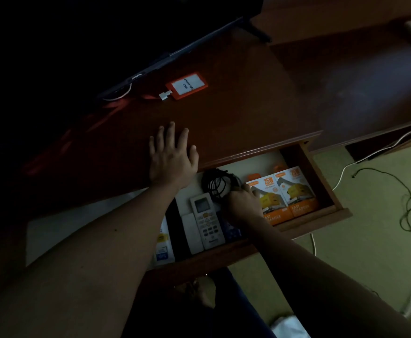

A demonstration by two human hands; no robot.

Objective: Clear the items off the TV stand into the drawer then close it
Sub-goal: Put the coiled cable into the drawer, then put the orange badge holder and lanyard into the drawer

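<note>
The brown TV stand [236,106] has its drawer [321,181] pulled open below the front edge. On the stand lies an orange ID card holder [187,86] with a red lanyard [116,106] trailing left. My left hand [171,154] rests flat on the stand's top near the edge, fingers spread, holding nothing. My right hand [244,203] is inside the drawer, fingers closed on a coiled black cable [218,182]. The drawer also holds a white remote [207,219] and two orange charger boxes [285,193].
A dark TV [102,32] stands at the back of the stand on a black foot [258,30]. White and dark cables [409,211] lie on the greenish floor at the right. A white box [163,245] sits at the drawer's left. My leg shows below the drawer.
</note>
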